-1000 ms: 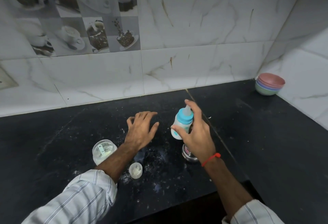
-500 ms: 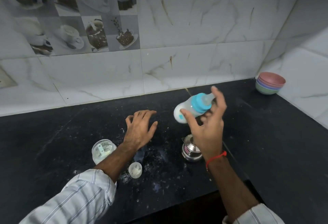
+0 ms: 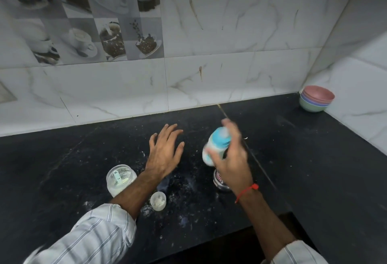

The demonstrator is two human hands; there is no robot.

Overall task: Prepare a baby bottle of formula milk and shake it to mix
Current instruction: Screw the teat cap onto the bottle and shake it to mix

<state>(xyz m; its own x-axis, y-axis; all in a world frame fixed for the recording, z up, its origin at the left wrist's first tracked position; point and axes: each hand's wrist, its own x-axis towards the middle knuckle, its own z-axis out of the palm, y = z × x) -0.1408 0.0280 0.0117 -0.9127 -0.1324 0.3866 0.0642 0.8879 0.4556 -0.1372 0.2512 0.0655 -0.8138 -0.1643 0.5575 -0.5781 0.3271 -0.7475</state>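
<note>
Shaking is the step in hand, judged from the blurred bottle [image 3: 216, 145]: a firm wrap around the body, a fingertip over the teat and short wrist strokes above the table [image 3: 293, 159] should mix the powder without leaks. Head view: the right hand [image 3: 231, 157] grips the bottle in mid-air above a steel cup [image 3: 218, 182]; the left hand [image 3: 165, 152] lies spread, fingers straight, on or just over the table, holding nothing.

My left hand [image 3: 165, 152] lies spread on the black counter [image 3: 314, 169], with the open jar [image 3: 120, 179] and small cap [image 3: 158, 201] close on its near side. A steel cup [image 3: 219, 182] stands under my right hand [image 3: 232, 159]. Far right, stacked bowls [image 3: 316, 98] fill the corner; the counter between is bare.
</note>
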